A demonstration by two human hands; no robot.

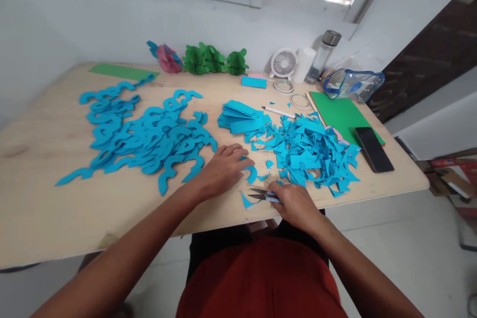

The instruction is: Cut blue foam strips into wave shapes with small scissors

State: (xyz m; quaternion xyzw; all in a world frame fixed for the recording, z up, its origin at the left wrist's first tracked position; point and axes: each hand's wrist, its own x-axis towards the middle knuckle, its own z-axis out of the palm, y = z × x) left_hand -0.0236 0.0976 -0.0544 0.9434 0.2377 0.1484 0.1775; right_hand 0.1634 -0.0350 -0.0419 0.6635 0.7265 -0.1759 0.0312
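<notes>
Head view: blue curl (252, 175) partly under left hand (224, 171), grip unclear, near right hand (296, 203) holding scissors (272, 198)

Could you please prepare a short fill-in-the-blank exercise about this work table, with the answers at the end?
1. The scissors are in the person's ____ hand.
2. Their blades are ____, not closed.
3. The curved paper pieces are all ____ in colour.
4. The large top sheet next to the phone is ____.

Missing words: right; open; blue; green.
</notes>
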